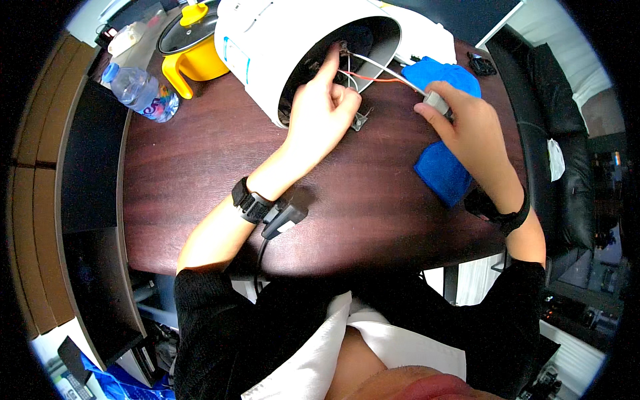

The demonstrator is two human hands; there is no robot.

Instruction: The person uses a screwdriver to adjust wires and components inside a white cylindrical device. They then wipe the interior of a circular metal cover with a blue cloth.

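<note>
A large white cylindrical appliance housing [257,60] lies on its side on the table, its dark opening turned toward me. My left hand [323,113] is at that opening, index finger stretched inside against a small dark part and the other fingers curled. No object shows in it. My right hand [470,127] pinches a light grey block [437,103] between thumb and fingers. From the block a white cable [387,69] runs into the housing, with an orange-red wire [373,79] nearby. A small metal bracket [360,121] sits by the opening's lower edge.
Blue cloth [443,173] lies beneath and beside my right hand. A yellow pot [200,63] with a glass lid and a water bottle [143,93] stand at the far left of the brown table [373,220]. A black cable [481,64] lies far right, near a black sofa [557,100].
</note>
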